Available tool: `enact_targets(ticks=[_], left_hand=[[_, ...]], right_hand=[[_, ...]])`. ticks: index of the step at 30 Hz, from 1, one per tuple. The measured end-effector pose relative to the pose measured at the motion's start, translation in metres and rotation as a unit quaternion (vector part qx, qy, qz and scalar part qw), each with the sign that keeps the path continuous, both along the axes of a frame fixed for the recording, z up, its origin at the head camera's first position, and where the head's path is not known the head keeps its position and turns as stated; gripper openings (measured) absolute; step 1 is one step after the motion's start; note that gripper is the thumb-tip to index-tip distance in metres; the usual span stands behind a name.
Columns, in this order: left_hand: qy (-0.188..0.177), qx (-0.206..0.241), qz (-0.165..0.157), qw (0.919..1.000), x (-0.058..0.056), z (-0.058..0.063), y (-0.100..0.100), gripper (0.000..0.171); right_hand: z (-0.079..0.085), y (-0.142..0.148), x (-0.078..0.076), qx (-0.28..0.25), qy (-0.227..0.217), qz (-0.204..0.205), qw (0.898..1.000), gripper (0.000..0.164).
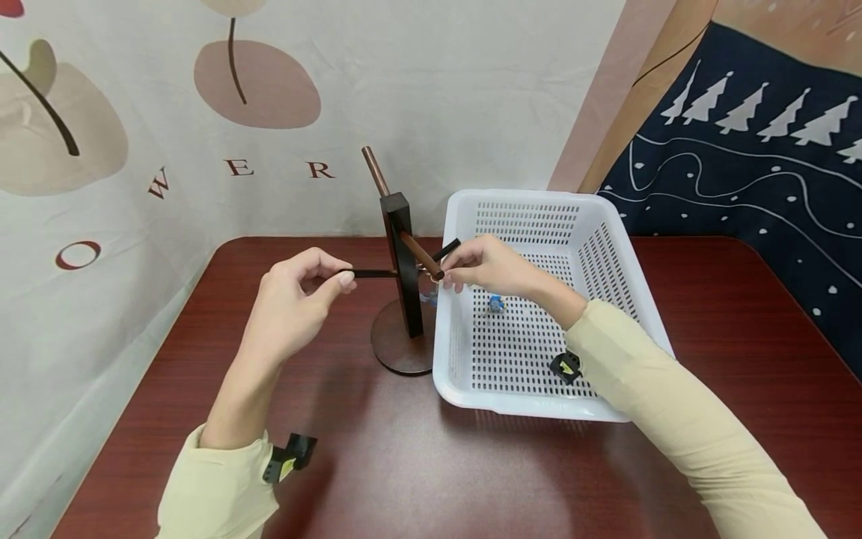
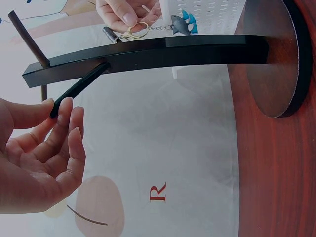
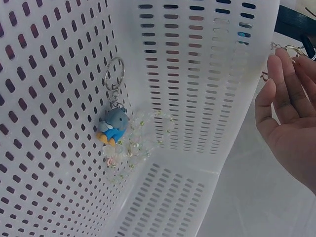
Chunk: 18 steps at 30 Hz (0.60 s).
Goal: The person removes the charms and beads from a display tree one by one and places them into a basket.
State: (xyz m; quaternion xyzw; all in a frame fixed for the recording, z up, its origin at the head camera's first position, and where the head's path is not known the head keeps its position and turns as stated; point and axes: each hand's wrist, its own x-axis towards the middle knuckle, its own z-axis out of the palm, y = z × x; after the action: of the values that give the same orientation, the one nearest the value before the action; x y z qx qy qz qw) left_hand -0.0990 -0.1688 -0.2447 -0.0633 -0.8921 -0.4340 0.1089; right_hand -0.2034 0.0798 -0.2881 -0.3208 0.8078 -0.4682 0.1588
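A dark wooden stand [image 1: 409, 284] with a round base and two crossbars stands on the table. My left hand [image 1: 286, 311] pinches the left end of its lower black crossbar [image 1: 372, 273] between thumb and fingertips. On the other side, my right hand [image 1: 494, 268] pinches the gold ring of a keychain [image 2: 180, 24] close to the bar's far end. In the left wrist view the ring [image 2: 139, 31] overlaps the tip of that bar. A grey shark-like figure with blue parts dangles from its chain, beside the post.
A white perforated basket [image 1: 441, 367] stands right of the stand, under my right forearm. Inside lie a blue-and-grey figure keychain [image 3: 117, 124] and a clear beaded strand [image 3: 169, 122]. The upper brown crossbar [image 1: 374, 171] juts out above my hands. A printed cloth [image 1: 417, 97] hangs behind the table.
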Motion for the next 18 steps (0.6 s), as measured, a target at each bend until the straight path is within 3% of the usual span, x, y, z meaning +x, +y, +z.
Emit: enact_targets(ticks=[18], left_hand=[[0.002,0.002,0.001,1.0,0.0,-0.001,0.0,0.008]], right_hand=[[0.009,0.015,-0.003,-0.033,0.001,-0.008,0.999,0.011]])
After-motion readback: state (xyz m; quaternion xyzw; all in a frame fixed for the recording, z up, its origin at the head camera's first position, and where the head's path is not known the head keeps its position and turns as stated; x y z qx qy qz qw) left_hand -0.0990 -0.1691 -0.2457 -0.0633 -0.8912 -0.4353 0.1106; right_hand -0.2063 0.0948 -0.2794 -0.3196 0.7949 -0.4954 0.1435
